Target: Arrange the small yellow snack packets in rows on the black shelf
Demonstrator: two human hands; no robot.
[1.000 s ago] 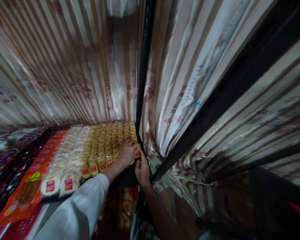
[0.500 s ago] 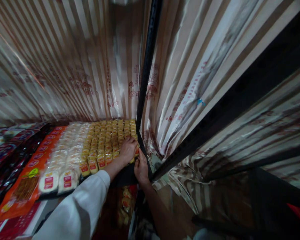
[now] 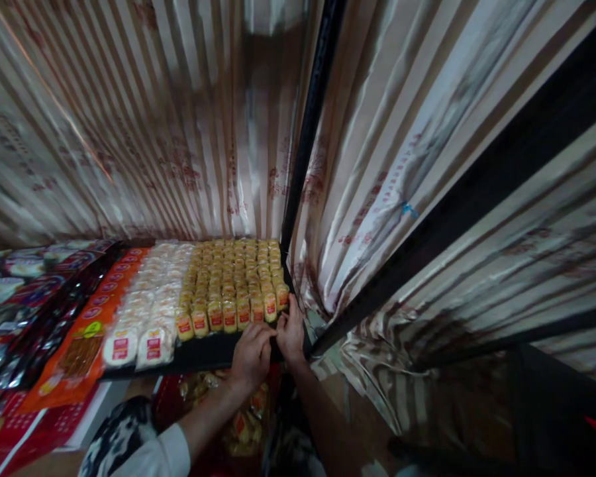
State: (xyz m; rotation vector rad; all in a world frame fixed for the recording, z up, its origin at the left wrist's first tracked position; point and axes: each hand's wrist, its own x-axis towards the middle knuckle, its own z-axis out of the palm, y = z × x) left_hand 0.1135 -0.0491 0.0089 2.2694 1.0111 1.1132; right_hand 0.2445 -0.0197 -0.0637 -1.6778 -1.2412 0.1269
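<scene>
Rows of small yellow wrapped cakes with red labels stand packed together on the black shelf. My left hand is at the shelf's front edge, just before the cakes, its fingers closed and pointing right. Whatever those fingers may hold is hidden. Close beside it, my right hand is at the right end of the front row. Its index finger is stretched up along the side of the corner cake, with the thumb apart from it.
White round wrapped cakes, an orange snack packet and dark shiny packets lie to the left. Below is a red box with yellow wrapped packs. A black post and striped curtains stand behind.
My left hand has come back off the top of the yellow cakes to the shelf's front edge. My right hand stays by the row's end. The view has shifted slightly.
</scene>
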